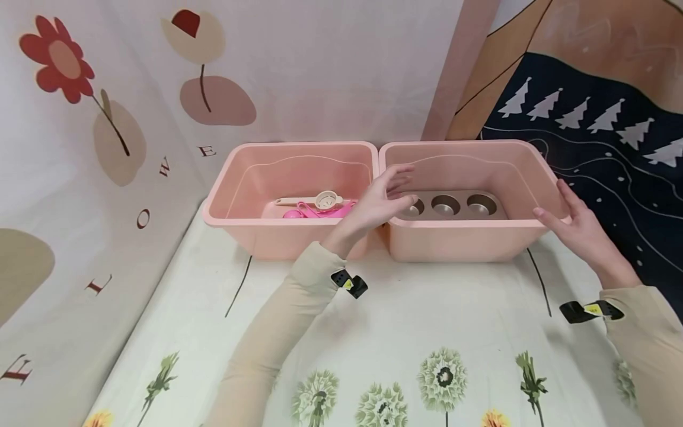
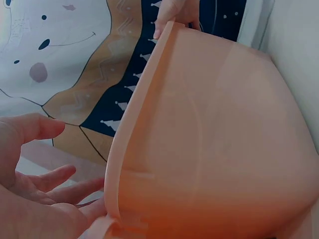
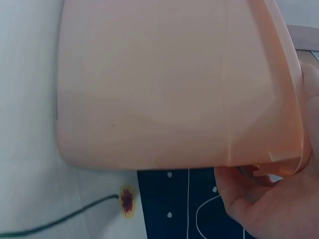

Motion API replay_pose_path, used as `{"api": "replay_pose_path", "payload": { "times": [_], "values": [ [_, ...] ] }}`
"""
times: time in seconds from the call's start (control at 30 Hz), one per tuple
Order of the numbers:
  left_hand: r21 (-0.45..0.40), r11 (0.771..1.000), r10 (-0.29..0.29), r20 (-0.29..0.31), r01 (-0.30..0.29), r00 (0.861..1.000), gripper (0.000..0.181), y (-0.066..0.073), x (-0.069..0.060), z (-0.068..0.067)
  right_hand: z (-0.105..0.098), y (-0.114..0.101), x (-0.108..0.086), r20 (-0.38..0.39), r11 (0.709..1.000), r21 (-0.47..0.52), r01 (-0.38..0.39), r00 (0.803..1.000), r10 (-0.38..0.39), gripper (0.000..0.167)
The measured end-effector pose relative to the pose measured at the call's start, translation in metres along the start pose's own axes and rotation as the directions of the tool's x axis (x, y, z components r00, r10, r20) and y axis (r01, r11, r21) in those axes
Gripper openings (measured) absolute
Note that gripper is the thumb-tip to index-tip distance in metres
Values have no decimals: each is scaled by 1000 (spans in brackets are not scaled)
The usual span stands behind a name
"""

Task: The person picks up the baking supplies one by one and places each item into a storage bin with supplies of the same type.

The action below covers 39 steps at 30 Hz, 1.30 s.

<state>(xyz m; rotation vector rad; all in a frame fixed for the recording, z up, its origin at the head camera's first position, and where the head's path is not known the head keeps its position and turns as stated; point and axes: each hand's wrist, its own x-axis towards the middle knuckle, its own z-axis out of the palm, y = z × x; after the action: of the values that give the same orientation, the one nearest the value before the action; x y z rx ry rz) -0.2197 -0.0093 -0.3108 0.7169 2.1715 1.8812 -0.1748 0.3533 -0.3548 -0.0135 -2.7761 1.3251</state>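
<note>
Two pink plastic bins stand side by side. Over the left end of the right bin hovers my left hand, its fingers spread loosely apart with nothing between them. In the left wrist view, the lower fingers of that hand come close to the bin's rim; contact cannot be told. At the opposite end, my right hand grips the rim of the same bin, thumb at the front corner. A brown muffin pan with round cups lies inside that bin, its left part hidden by my left hand.
The left bin holds a cream egg separator and bright pink utensils, partly hidden behind its front wall. A floral cloth covers the table. Printed fabric hangs right behind the bins.
</note>
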Motion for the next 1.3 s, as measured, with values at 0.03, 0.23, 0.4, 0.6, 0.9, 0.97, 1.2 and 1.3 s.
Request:
{"api": "replay_pose_path", "payload": {
  "times": [0.03,0.23,0.4,0.6,0.9,0.97,1.2,1.3],
  "values": [
    [0,1000,4,-4,-4,1000,55,0,-1,-2,1,0,0,-2,1000,1,-5,1000,5,83],
    [54,999,-6,-64,10,998,52,-1,-9,-15,3,0,0,-14,1000,10,-11,1000,11,85],
    [128,991,-17,-87,28,996,51,-1,-20,-32,2,-1,-1,-4,1000,1,-21,1000,21,84],
    [182,983,-15,-99,33,995,55,-10,-38,-59,-2,-1,-4,10,999,-9,-35,999,35,84],
    [172,983,-36,-150,62,988,50,-12,-58,-92,-11,-2,-6,49,997,-59,-55,997,58,87],
    [182,982,-25,-157,54,987,49,-11,-62,-99,-11,-1,-8,26,996,-75,-55,998,57,87],
    [245,970,31,-156,8,987,48,-7,-82,-125,-14,2,-13,-17,991,-129,18,1000,-20,78],
    [269,963,56,-142,-16,988,48,-6,-92,-136,-15,5,-15,-38,985,-155,79,996,-86,74]
  ]
}}
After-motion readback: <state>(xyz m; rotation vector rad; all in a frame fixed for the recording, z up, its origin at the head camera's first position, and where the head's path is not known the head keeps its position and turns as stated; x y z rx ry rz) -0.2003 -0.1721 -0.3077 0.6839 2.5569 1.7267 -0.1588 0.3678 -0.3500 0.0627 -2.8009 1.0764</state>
